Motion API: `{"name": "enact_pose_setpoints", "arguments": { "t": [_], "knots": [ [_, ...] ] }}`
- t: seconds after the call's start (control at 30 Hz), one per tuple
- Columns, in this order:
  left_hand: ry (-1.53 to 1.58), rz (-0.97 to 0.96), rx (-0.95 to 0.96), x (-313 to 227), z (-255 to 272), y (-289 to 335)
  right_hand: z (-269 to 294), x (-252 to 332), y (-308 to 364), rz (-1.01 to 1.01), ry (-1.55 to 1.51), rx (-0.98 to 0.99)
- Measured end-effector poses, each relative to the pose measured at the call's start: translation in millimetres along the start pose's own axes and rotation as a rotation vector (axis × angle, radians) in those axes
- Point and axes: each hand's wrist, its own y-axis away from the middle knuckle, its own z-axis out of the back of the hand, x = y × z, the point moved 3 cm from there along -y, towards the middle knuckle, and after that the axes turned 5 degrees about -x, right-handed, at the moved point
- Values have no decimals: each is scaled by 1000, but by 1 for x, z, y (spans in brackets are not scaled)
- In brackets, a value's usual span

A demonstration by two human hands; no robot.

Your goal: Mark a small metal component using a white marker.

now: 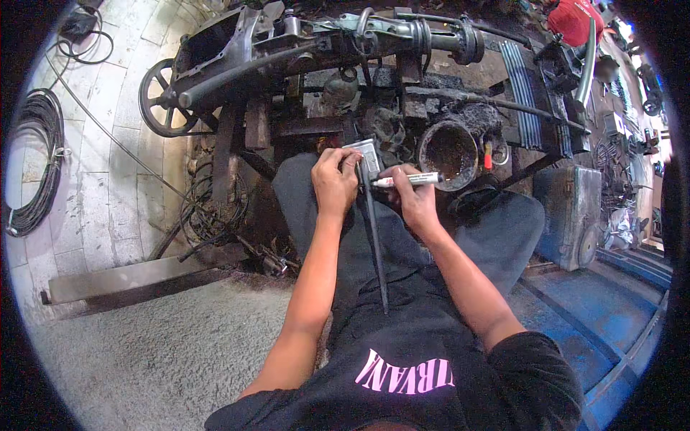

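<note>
The person's left hand [336, 176] pinches the left side of a grey metal plate [369, 156], between the knees [298, 185], near the close edge of a dark metal frame [474, 97]. A tapered dark bar [374, 244] runs from it shirtward. The right hand [413, 200] pinches a white marker [427, 178]; from here I can't tell whether its tip touches.

The left arm [313, 280] and right arm [471, 284] reach forward and angle inward, hands near each other but apart. The left hand [336, 179] curls its fingers, seemingly in a pinch, though the fingertips show poorly; the right hand [415, 200] bends in a writing grip.
</note>
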Motion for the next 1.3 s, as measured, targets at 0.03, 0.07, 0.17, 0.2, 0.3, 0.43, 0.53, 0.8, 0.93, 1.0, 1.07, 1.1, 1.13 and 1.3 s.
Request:
{"name": "enact_pose_setpoints", "arguments": {
  "t": [0.03, 0.07, 0.17, 0.2, 0.3, 0.43, 0.53, 0.8, 0.93, 1.0, 1.07, 1.1, 1.13, 1.3],
  "knots": [
    [11, 0, 1, 2, -1, 0, -3, 0, -1, -48, -46, -44],
    [21, 0, 2, 2, -1, 0, -5, 0, -2, -48, -46, -43],
    [22, -6, -11, 3, -2, 0, -7, -3, -7, -55, -24, -81],
    [23, -6, -10, 3, -2, 0, -8, -4, -9, 55, 39, -95],
    [20, -22, -16, 3, -2, 0, -12, -1, -10, 179, 89, -114],
    [12, -27, -16, 1, -2, 0, -12, 1, -9, 151, 153, -92],
    [-5, -31, -7, 0, -2, 0, -14, 9, -8, 197, 185, -62],
    [-33, -8, 3, 3, -2, 0, -15, 7, -8, 284, 265, -54],
    [2, -28, -17, -1, -3, -1, -14, 3, -9, 285, 252, -51],
    [-11, -9, -4, 0, -2, -1, -14, 4, -9, 289, 261, -52],
    [1, -15, -1, 2, -2, -1, -14, 6, -8, 293, 271, -52],
    [0, -14, -1, 2, -2, -1, -15, 8, -8, 290, 281, -53],
    [4, -9, -2, 3, -1, -1, -15, 9, -8, 287, 291, -53],
    [26, -50, -21, -1, -2, -1, -13, 5, -7, 293, 275, -72]
  ]
}}
